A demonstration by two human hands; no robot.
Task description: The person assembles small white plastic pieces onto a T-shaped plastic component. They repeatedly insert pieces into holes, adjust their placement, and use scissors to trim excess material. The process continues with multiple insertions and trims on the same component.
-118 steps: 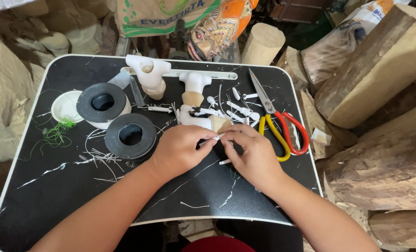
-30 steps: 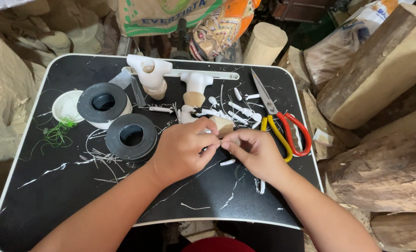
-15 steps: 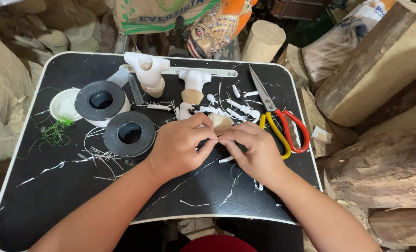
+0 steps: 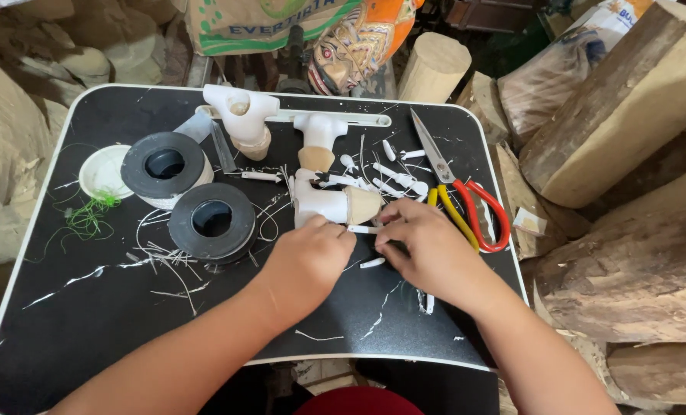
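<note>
**Small white stick pinched between two hands over the black tray**

While both forearms reach in from the near edge, the left hand (image 4: pixel 306 257) and the right hand (image 4: pixel 429 250) meet at mid-tray, fingertips closed together on a small white stick (image 4: pixel 362 229) held level between them. By my judgement this is fine fitting or tying work; the next move calls for a steady pinch and tiny finger motions. Another white piece (image 4: pixel 372 263) lies just beneath the hands on the black tray (image 4: pixel 89 338). Just beyond the fingers rests a white carved figure part (image 4: pixel 331 204). To the left sit two black tape rolls (image 4: pixel 212 221), and to the right lie yellow and red handled scissors (image 4: pixel 466 204). Farther off stand wood blocks (image 4: pixel 627 123).
</note>
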